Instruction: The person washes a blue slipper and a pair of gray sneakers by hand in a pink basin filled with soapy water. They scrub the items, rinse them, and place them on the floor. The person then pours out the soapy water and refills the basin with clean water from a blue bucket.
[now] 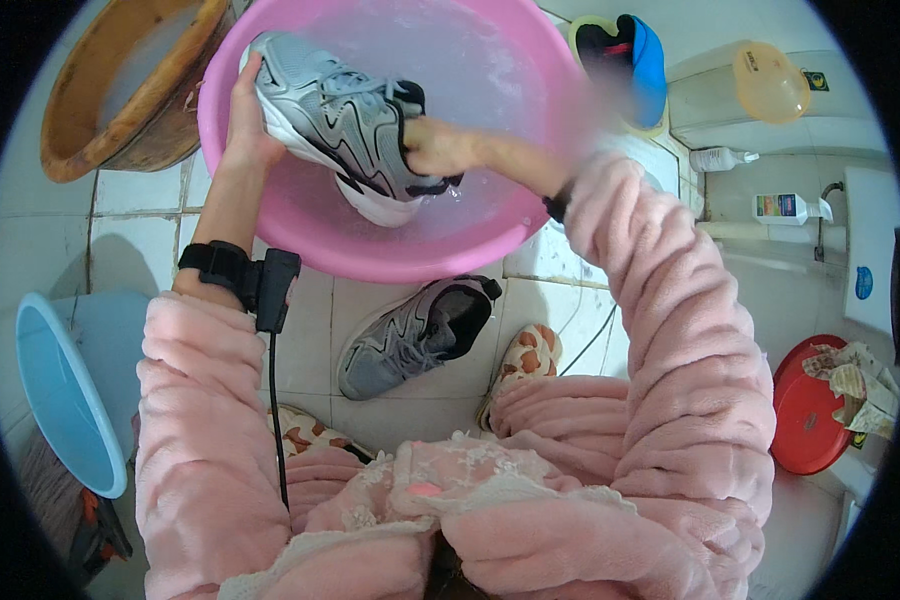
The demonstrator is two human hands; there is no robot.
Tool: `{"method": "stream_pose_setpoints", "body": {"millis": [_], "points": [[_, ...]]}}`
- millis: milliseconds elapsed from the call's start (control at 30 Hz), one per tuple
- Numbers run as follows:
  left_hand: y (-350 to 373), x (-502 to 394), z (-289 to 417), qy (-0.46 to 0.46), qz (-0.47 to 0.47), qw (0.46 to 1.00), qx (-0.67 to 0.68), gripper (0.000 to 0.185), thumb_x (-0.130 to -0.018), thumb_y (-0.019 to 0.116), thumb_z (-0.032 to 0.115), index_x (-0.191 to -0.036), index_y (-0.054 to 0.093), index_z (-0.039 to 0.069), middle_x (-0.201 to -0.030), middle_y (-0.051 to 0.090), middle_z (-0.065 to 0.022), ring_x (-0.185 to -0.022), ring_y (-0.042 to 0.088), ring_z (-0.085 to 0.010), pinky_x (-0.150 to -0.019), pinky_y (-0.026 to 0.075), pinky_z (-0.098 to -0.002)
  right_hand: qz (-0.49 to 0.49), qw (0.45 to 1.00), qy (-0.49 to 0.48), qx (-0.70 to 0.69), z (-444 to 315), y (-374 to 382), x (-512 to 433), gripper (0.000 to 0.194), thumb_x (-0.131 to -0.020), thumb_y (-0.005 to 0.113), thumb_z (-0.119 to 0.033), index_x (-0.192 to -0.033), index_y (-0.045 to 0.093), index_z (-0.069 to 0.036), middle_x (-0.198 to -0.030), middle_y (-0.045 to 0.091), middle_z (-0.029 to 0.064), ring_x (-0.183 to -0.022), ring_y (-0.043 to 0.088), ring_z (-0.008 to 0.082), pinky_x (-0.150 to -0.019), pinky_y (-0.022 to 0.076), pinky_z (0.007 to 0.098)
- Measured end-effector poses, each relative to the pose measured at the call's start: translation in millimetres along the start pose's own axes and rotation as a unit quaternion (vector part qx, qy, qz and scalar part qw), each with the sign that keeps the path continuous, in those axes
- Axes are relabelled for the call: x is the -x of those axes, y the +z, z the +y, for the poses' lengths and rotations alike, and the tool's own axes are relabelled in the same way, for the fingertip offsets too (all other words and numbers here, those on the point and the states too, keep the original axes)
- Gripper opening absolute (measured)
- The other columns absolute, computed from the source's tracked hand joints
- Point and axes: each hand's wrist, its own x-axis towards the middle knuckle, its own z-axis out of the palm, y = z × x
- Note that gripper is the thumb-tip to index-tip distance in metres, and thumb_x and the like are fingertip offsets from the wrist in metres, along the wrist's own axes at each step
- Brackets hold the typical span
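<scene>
A wet grey sneaker (345, 124) with black lines and a white sole is held tilted over a pink plastic basin (390, 262) of cloudy water. My left hand (251, 127) grips it at the toe end, thumb along the side, the other fingers hidden beneath. My right hand (439, 146) reaches into the ankle opening; its fingers are out of sight inside, so whether they hold anything is hidden. The matching grey sneaker (420, 337) lies on the tiled floor between the basin and me, its opening towards the right.
To the left are a wooden tub (150, 139) with liquid and a light blue bucket (82, 390) on its side. A blue and black item (641, 71) sits at upper right. Spray bottles (784, 208), a yellow ladle-like vessel (772, 82) and a red basin (806, 420) line the right side.
</scene>
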Motion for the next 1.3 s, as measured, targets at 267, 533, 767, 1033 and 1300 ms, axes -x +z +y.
{"method": "stream_pose_setpoints", "body": {"millis": [267, 533, 767, 1033, 1300], "points": [[-11.5, -10.6, -7.6, 0.044, 0.025, 0.999, 0.0, 0.051, -0.091, 0.052, 0.04, -0.127, 0.046, 0.005, -0.125, 0.053, -0.0113, -0.115, 0.051, -0.0297, -0.101, 0.037, -0.0463, 0.063, 0.902, 0.2, -0.378, 5.2, -20.7, -11.3, 0.05, -0.093, 0.046, -0.043, -0.114, 0.056, 0.001, -0.1, 0.061, 0.0116, -0.089, 0.058, 0.0191, -0.087, 0.0425, 0.0333], [-13.1, -28.3, -65.7, -0.052, 0.023, 0.954, -0.296, 0.109, -0.066, 0.067, 0.065, -0.143, 0.022, 0.003, -0.142, 0.033, -0.0165, -0.13, 0.033, -0.028, -0.107, 0.025, -0.0438, 0.276, 0.832, 0.293, -0.381, 38.8, 8.8, -23.8, 0.047, -0.09, 0.049, -0.04, -0.11, 0.058, 0.001, -0.1, 0.062, 0.0103, -0.091, 0.058, 0.019, -0.073, 0.0481, 0.0385], [8.4, -3.5, -94.3, -0.048, 0.052, 0.945, -0.32, 0.104, -0.065, 0.073, 0.056, -0.142, 0.025, 0.006, -0.137, 0.039, -0.0149, -0.124, 0.04, -0.0302, -0.1, 0.036, -0.0456, 0.183, 0.8, 0.443, -0.361, 33.6, 26.6, -27.4, 0.056, -0.094, 0.036, -0.044, -0.127, 0.047, -0.001, -0.122, 0.054, 0.0194, -0.107, 0.054, 0.0329, -0.087, 0.0425, 0.0524], [22.7, 14.6, -22.2, 0.042, 0.003, 0.92, -0.39, 0.082, -0.068, 0.066, 0.057, -0.115, 0.055, -0.01, -0.112, 0.059, -0.0209, -0.102, 0.058, -0.0287, -0.088, 0.042, -0.0375, 0.236, 0.706, 0.283, -0.605, -29.1, 10.7, -37.5, 0.047, -0.092, 0.04, -0.041, -0.117, 0.053, -0.003, -0.116, 0.058, 0.014, -0.103, 0.058, 0.0262, -0.088, 0.0471, 0.0436], [91.2, 38.3, 17.7, 0.321, 0.046, 0.637, -0.7, 0.049, -0.078, 0.066, 0.039, -0.114, 0.06, 0.005, -0.098, 0.065, -0.0143, -0.088, 0.062, -0.024, -0.077, 0.049, -0.0339, 0.333, 0.619, 0.079, -0.707, -63.9, -15.9, -54.9, 0.051, -0.092, 0.037, -0.044, -0.117, 0.052, -0.002, -0.105, 0.061, 0.0129, -0.098, 0.06, 0.0259, -0.082, 0.0475, 0.046]]}}
